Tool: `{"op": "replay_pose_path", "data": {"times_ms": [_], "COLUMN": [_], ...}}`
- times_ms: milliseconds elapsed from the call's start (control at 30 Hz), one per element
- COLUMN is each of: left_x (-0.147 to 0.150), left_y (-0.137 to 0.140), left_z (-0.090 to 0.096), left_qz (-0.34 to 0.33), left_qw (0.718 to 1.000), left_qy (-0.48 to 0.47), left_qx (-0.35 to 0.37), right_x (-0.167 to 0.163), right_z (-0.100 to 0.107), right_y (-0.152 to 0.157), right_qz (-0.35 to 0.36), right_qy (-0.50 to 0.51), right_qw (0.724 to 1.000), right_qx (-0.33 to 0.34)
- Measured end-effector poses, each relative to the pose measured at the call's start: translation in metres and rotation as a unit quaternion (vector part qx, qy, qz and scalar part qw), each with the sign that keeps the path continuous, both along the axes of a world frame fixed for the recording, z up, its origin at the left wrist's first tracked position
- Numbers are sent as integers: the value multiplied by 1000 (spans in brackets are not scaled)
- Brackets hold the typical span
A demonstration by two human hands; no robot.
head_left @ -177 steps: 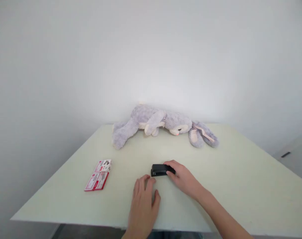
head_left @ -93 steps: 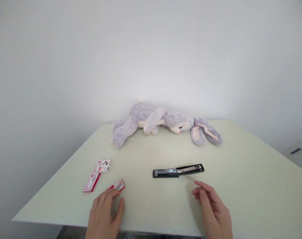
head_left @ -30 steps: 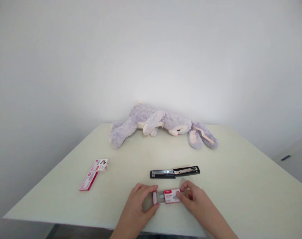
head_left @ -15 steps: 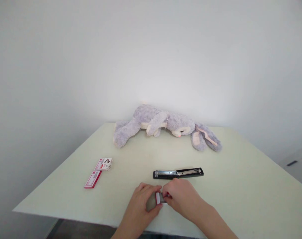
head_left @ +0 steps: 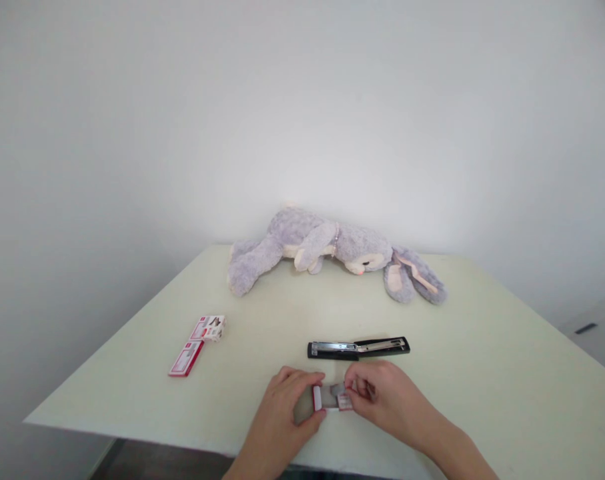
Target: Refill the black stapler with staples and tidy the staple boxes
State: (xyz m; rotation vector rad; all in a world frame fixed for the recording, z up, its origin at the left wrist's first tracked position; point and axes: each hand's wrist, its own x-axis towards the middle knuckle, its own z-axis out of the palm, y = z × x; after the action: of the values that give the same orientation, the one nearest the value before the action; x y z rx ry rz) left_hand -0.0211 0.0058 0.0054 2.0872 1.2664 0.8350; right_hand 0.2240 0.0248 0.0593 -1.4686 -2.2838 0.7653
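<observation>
Both hands, left hand (head_left: 282, 403) and right hand (head_left: 382, 400), pinch the staple box (head_left: 331, 398) between them.

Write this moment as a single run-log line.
left hand: holds staple box | right hand: pinches its sleeve end | stapler: lying opened flat behind | table
</observation>
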Motion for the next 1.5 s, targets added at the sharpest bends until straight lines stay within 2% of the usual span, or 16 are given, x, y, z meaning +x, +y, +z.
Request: {"op": "replay_pose_path", "data": {"times_ms": [300,500,700,900,1033,1167,1333,1500], "left_x": [-5,-18,4,4,-2,-1,7,15], "left_y": [-3,3,11,9,16,42,69,59], "left_z": [-1,4,14,3,-3,0,4,2], "left_qz": [8,-2,-7,-6,48,100,66,51], "left_qw": [1000,997,994,998,999,993,994,995], "left_qy": [2,53,96,62,11,27,79,79], "left_qx": [-19,-52,-43,-26,-5,58,36,31], "right_x": [32,44,27,20,11,-8,-28,-34], "right_z": [-27,-32,-31,-29,-18,-8,-6,-2], "right_y": [-15,-21,-19,-21,-21,-14,-3,-4], "right_qz": [-76,-73,-58,-82,-86,-69,-24,0], "right_qy": [31,14,26,22,51,69,14,1], "right_qw": [996,997,997,995,994,995,1000,1000], "right_qx": [-32,-36,-32,-46,-33,-18,11,25]}}
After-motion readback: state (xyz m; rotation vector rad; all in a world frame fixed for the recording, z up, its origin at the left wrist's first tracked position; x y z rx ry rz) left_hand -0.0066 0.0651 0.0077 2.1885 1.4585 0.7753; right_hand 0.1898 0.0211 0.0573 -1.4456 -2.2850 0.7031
